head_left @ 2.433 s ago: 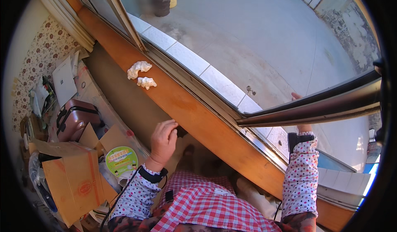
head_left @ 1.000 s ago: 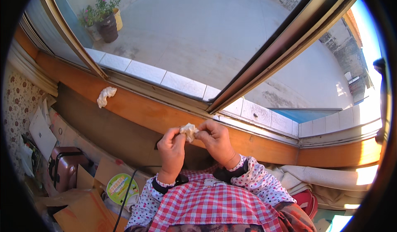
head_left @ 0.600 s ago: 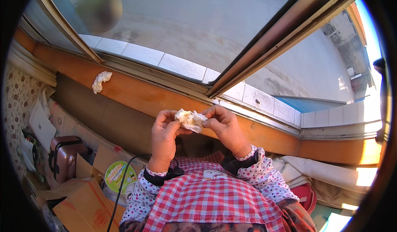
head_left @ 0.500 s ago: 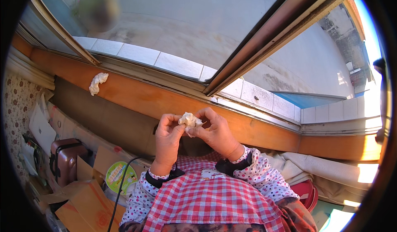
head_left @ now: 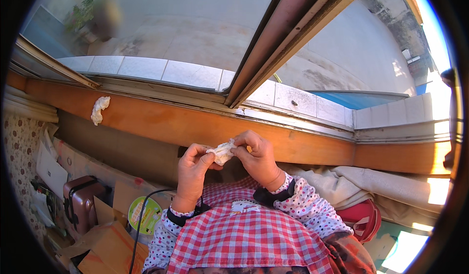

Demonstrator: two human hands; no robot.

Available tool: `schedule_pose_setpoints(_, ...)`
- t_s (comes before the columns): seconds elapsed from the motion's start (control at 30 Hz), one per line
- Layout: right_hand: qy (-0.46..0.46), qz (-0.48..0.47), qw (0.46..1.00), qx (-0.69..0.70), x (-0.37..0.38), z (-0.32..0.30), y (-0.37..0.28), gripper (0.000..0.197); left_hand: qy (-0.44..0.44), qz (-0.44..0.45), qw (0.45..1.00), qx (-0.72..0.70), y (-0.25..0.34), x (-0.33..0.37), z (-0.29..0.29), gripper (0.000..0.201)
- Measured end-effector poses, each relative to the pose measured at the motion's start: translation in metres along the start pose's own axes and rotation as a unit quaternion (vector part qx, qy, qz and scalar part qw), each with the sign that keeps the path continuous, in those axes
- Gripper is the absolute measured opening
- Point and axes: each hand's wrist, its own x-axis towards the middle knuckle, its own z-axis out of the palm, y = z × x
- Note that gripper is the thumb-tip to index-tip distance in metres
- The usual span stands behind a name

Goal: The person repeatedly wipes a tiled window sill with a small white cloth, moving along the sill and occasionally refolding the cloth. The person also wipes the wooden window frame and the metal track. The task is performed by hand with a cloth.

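Since half a second ago my view has dipped a little and the hands have settled lower in frame, but the grip is unchanged: my left hand and right hand both pinch the same white wad, thumbs and forefingers closed on it from 9 and 3 o'clock. Compared with the wider spread a moment earlier, the wad now looks bunched tighter between the fingertips, so I judge I am kneading or folding it rather than laying it out. It sits in the air just in front of the sill, not touching it.

The sill is a long orange-brown wooden ledge running from 9 to 3 o'clock. A second wad lies on it at 10 o'clock, well apart from my hands. Above the sill, the window frame slants up toward 1 o'clock, with a sunlit concrete yard and a blurred flowerpot beyond the glass. At 7 o'clock, below the ledge, are a small suitcase, cardboard boxes and a green-lidded tub.
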Motion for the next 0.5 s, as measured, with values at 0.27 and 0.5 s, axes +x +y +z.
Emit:
schedule_pose_setpoints(0.27, 0.037, 0.027, 0.996, -0.074, -0.013, -0.01, 0.001, 0.032, 0.008, -0.015, 0.995, -0.095, -0.025, 0.009, 0.021, 0.006)
schedule_pose_setpoints(0.5, -0.126, -0.048, 0.989, -0.065, 0.012, 0.008, -0.011, 0.044, 0.017, 0.02, 0.997, -0.07, -0.006, 0.012, 0.008, 0.012)
